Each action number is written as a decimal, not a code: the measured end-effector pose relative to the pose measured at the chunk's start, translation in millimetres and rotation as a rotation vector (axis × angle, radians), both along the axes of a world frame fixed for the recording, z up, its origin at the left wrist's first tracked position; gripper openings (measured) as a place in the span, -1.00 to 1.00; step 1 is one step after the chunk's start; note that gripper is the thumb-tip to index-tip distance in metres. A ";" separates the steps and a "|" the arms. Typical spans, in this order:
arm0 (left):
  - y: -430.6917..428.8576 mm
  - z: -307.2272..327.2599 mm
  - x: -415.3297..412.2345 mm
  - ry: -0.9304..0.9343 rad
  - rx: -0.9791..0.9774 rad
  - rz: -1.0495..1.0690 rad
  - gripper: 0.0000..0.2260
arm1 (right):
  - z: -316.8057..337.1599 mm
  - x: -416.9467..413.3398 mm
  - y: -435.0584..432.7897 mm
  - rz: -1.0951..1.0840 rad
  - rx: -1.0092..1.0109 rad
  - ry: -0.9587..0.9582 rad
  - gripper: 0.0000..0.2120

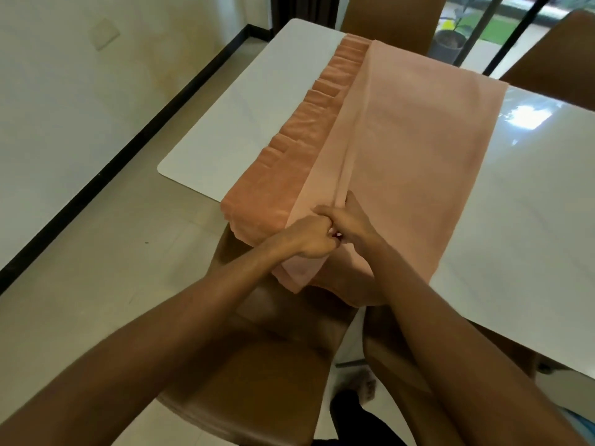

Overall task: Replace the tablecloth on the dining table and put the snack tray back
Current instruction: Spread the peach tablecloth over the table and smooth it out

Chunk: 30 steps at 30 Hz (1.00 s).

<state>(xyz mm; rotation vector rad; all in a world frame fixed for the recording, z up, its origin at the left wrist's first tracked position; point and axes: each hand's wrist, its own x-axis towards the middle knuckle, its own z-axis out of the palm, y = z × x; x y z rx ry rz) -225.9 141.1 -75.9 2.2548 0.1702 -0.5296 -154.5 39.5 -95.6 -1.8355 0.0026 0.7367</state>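
The peach tablecloth (402, 130), folded into a long strip with its ruffled border (299, 130) along the left side, was laid across the white counter (531, 220), its near end hanging over the edge. That end was gripped in the curled left hand (310, 238) and pinched by the right hand (349, 220), the two touching, above a brown chair (257, 365).

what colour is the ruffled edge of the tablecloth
The ruffled edge is plain salmon-orange, darker than the pale peach main panel of the tablecloth beside it; head view.
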 end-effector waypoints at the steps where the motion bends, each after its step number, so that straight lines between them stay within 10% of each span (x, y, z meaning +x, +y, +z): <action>1: -11.0 2.3 0.3 0.022 -0.125 0.028 -0.93 | 3.0 0.6 -11.4 -0.016 -0.012 0.022 -0.44; 6: -28.4 -9.6 7.4 -0.085 -0.451 0.273 -0.86 | 1.2 4.6 -69.3 -0.132 0.006 0.151 -0.54; 10: -38.7 -31.6 21.0 -0.282 -0.157 0.413 -0.97 | -2.5 14.6 -137.4 -0.125 -0.180 -0.066 -0.55; 15: -60.6 -69.4 27.9 0.026 0.477 -0.040 -0.39 | 11.7 34.1 -243.8 -0.089 -0.507 -0.332 -0.62; 23: -85.5 -66.3 48.1 0.184 0.568 0.109 -0.26 | 19.7 62.3 -400.1 -0.709 -0.678 -0.314 -0.69; 30: -144.1 -71.9 73.7 0.083 0.596 -0.099 -0.23 | -18.4 26.2 -326.1 -0.008 -0.512 -0.515 -0.53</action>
